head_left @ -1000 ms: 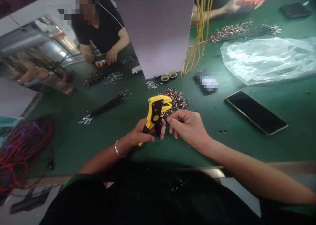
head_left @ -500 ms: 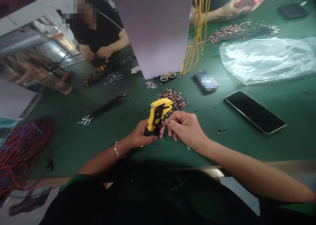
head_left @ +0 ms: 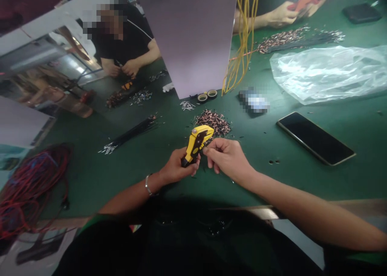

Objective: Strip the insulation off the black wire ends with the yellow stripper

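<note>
Wrapped round the handles of a yellow-and-black wire stripper [head_left: 197, 143], my left hand [head_left: 175, 167] holds the tool tilted up over the table, jaws to the upper right. My right hand [head_left: 227, 157] is closed in a pinch beside the stripper's jaws. Whatever lies between its fingertips is too small to make out. Just beyond the stripper lies a pile of short copper-and-black wire bits [head_left: 213, 122]. A bundle of black wires [head_left: 130, 132] with silvery ends rests to the left.
Small silver pieces [head_left: 187, 105] and two tape rolls [head_left: 207, 95] lie by an upright panel [head_left: 193, 42]. To the right are a phone [head_left: 316, 138] and a plastic bag [head_left: 329, 74]. Red cables [head_left: 36, 187] heap at left. Co-workers' hands [head_left: 282, 15] work across the table.
My left hand has squeezed the wire stripper's handles closer together, and the tool has dipped slightly. My right hand keeps its pinch beside the jaws. The whole view has shifted a little.
</note>
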The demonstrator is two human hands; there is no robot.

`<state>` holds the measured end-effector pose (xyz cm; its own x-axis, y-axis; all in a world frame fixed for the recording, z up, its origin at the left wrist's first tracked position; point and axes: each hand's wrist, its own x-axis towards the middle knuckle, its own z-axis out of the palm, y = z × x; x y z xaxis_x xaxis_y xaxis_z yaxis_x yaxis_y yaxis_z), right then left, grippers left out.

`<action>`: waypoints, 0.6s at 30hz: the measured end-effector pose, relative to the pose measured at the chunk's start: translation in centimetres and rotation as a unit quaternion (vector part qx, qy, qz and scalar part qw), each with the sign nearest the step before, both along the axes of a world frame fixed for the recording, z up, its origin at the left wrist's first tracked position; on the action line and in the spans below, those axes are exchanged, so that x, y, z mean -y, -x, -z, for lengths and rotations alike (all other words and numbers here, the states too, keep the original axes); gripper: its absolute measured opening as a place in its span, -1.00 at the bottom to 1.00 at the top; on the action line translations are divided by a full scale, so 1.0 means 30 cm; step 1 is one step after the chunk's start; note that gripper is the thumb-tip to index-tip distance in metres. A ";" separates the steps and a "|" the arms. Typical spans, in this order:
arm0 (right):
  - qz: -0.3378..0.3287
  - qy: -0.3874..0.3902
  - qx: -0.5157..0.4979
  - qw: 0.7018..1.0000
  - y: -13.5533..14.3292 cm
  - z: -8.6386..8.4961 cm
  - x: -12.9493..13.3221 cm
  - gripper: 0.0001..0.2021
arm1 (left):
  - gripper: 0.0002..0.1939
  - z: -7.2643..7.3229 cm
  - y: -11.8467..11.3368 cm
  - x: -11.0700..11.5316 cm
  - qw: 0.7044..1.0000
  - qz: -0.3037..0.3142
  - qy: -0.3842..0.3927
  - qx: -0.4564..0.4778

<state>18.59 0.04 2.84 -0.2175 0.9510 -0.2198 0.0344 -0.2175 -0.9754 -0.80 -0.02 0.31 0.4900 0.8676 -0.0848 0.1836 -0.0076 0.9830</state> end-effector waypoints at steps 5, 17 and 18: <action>0.001 -0.004 -0.017 1.000 0.000 0.014 -0.008 -0.77 | -0.80 0.010 -0.005 0.003 0.999 -0.037 0.014 -0.015; 0.022 -0.018 -0.067 0.997 -0.017 0.044 -0.043 -0.77 | -0.72 0.008 -0.003 -0.022 0.976 -0.011 0.142 0.167; 0.025 -0.020 -0.068 0.997 -0.018 0.046 -0.047 -0.75 | -0.72 0.007 -0.002 -0.024 0.971 -0.018 0.152 0.185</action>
<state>19.13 1.46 1.46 -0.1948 0.9686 -0.1543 -0.1079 -0.1775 -0.9782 -0.74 0.69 0.11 0.5058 0.8472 -0.1627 -0.1878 0.2922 0.9377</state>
